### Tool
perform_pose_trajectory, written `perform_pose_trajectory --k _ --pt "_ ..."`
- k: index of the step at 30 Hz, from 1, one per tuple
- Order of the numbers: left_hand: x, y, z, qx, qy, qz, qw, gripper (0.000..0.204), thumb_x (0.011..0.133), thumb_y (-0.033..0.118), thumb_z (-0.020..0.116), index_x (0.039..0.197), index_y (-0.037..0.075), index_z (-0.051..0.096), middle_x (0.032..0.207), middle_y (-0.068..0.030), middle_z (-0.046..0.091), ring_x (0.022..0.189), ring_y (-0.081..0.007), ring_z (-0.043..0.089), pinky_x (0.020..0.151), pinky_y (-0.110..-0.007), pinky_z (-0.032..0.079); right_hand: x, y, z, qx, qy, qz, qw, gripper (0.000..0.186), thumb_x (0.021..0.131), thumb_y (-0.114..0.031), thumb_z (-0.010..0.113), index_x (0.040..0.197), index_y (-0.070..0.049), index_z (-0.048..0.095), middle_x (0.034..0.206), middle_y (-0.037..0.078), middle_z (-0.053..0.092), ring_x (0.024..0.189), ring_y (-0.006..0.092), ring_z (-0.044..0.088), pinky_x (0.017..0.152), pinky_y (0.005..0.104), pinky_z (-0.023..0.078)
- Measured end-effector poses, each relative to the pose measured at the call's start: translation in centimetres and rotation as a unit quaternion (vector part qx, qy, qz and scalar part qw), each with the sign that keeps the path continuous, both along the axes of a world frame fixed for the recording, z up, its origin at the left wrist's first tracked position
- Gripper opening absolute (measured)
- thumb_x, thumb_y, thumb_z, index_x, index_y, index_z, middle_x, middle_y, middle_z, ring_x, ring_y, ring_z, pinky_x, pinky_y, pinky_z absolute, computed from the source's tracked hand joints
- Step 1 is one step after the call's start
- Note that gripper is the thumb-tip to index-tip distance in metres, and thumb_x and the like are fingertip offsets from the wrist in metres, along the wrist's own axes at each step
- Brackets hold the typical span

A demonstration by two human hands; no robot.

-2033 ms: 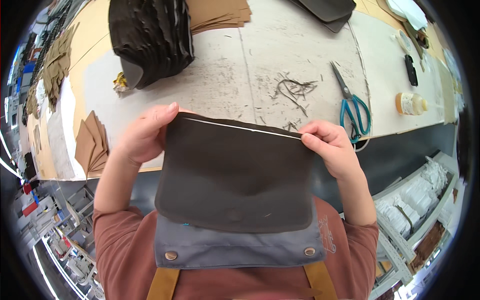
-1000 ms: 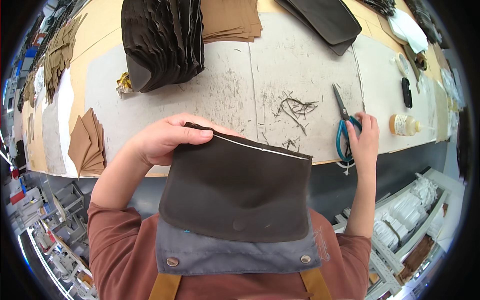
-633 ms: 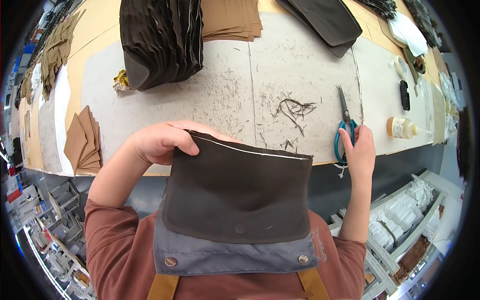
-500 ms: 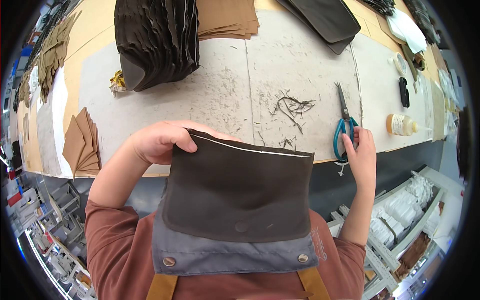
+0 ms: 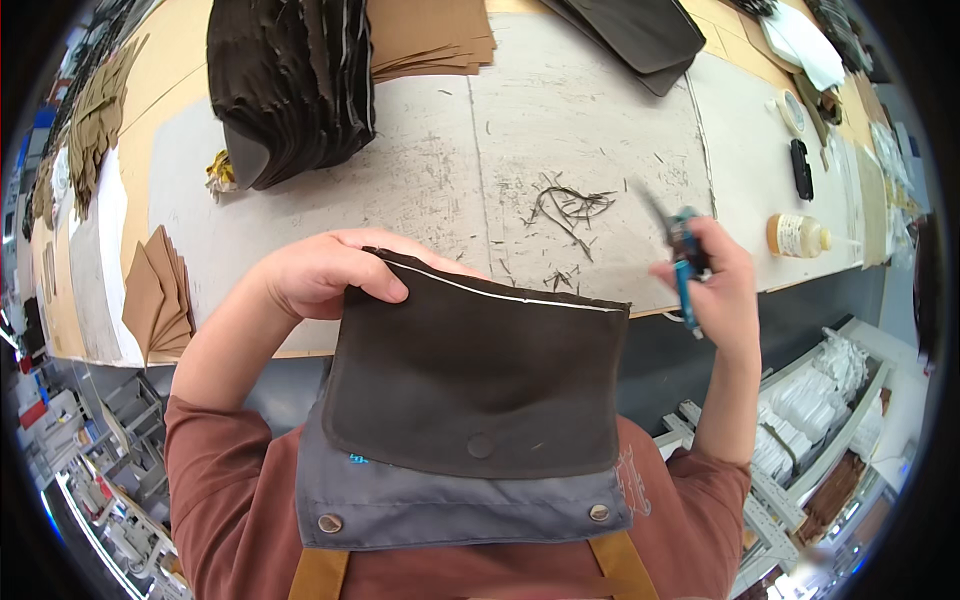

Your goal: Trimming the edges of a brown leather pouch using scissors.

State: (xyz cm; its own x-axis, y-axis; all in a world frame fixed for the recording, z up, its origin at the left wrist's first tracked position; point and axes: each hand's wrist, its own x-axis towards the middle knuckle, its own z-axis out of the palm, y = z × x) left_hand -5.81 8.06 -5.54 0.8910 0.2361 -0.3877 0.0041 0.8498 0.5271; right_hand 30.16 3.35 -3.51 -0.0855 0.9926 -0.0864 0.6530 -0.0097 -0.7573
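My left hand (image 5: 335, 272) grips the upper left corner of a dark brown leather flap (image 5: 480, 380), thumb on its front face. A white line runs along the flap's top edge, and a round mark shows near its lower edge. The flap hangs in front of my grey apron bib (image 5: 420, 510). At the right, my right hand (image 5: 722, 280) is closed around a pair of scissors (image 5: 685, 260) with blue handles, the blades pointing up and to the left over the table. Motion blurs the scissors, so whether the blades are apart is unclear.
Dark thread scraps (image 5: 570, 210) lie on the grey-covered table (image 5: 420, 215). A thick stack of dark leather pieces (image 5: 290, 100) stands at back left, brown sheets (image 5: 430, 35) beside it. More dark pieces (image 5: 640, 45) lie at the back. A bottle of amber liquid (image 5: 795, 235) sits at right.
My right hand has taken hold of the scissors and lifted them from the table. The left hand still holds the flap in about the same place. The view has shifted slightly.
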Motion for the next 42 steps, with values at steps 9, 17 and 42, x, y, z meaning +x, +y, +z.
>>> perform_pose_trajectory --k 9,17,42 --pt "1.2 0.2 1.1 0.036 0.049 0.031 0.998 0.049 0.071 -0.003 0.057 0.119 -0.013 0.055 0.128 -0.0261 0.052 0.119 -0.0317 0.052 0.104 -0.037 0.035 -3.5 2.5 1.4 -0.024 -0.066 0.285 0.956 0.074 0.051 -0.06 0.081 0.088 -0.003 0.052 0.081 0.008 0.055 0.079 0.0293 0.053 0.07 0.0369 0.042" --pt "0.7 0.2 -0.2 0.004 0.059 0.029 0.998 0.046 0.073 -0.006 0.055 0.118 -0.013 0.056 0.126 -0.0248 0.054 0.117 -0.0291 0.054 0.103 -0.036 0.037 -3.4 3.4 1.4 -0.006 -0.086 0.346 0.934 0.068 0.051 -0.06 0.08 0.081 -0.005 0.054 0.074 0.007 0.057 0.073 0.0282 0.054 0.065 0.0361 0.043" --pt "1.2 0.3 -0.1 0.02 0.033 -0.001 0.999 0.046 0.078 0.001 0.053 0.122 -0.012 0.053 0.125 -0.0203 0.056 0.115 -0.0246 0.054 0.101 -0.033 0.038 -3.2 3.1 0.8 -0.051 -0.073 0.349 0.933 0.069 0.05 -0.065 0.078 0.066 -0.006 0.046 0.058 0.007 0.049 0.06 0.0305 0.053 0.053 0.037 0.04"
